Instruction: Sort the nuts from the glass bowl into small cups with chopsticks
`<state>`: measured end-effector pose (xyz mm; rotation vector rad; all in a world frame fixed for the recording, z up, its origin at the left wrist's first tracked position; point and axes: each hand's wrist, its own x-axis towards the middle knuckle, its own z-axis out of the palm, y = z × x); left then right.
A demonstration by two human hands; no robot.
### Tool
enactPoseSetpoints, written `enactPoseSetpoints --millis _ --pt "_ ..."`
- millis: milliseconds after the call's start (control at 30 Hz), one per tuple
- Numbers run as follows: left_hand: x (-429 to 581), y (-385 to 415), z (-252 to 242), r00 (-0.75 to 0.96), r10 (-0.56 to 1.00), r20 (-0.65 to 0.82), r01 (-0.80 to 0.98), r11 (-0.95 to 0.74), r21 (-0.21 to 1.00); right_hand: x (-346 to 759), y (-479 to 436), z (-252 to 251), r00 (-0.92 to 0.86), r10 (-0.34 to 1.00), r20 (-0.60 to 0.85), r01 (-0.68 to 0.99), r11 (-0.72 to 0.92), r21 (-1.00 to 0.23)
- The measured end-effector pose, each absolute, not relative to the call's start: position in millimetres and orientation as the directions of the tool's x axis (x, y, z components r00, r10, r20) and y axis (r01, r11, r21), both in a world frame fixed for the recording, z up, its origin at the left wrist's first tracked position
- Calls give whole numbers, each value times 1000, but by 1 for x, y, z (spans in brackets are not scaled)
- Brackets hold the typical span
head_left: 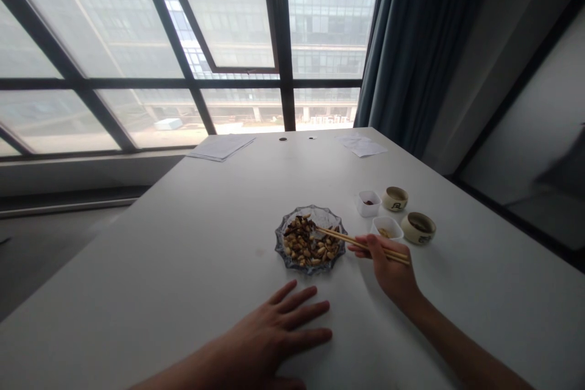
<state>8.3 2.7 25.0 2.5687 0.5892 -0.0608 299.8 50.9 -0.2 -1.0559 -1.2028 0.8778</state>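
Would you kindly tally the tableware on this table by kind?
Glass plate of nuts: 1
Pair of chopsticks: 1
White square tubs: 2
Round ceramic cups: 2
Total: 6

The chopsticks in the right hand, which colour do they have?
The chopsticks are light tan, best seen in the head view.

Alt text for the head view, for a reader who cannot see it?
The right hand holds chopsticks with tips over a glass plate of mixed nuts on a white table; the left hand lies flat nearby. Four small cups stand right of the plate.
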Motion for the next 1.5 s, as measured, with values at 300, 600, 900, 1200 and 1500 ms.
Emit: enactPoseSetpoints --millis 300,600,900,1200,1500 --pt "7 2 23 906 406 -121 412 -777 475 331 57 26 437 806 398 73 410 -909" --pt "8 3 25 904 401 -149 421 -771 478 371 68 34 635 693 341 100 364 -926" --pt "7 3 21 911 398 -107 398 -782 480 359 61 37 584 723 369 96 391 -916" --pt "7 3 23 908 403 -119 411 -794 448 322 50 12 160 889 429 91 419 -903" --pt "9 2 25 906 404 -122 414 -793 447 302 52 12 -46 902 429 199 429 -881"
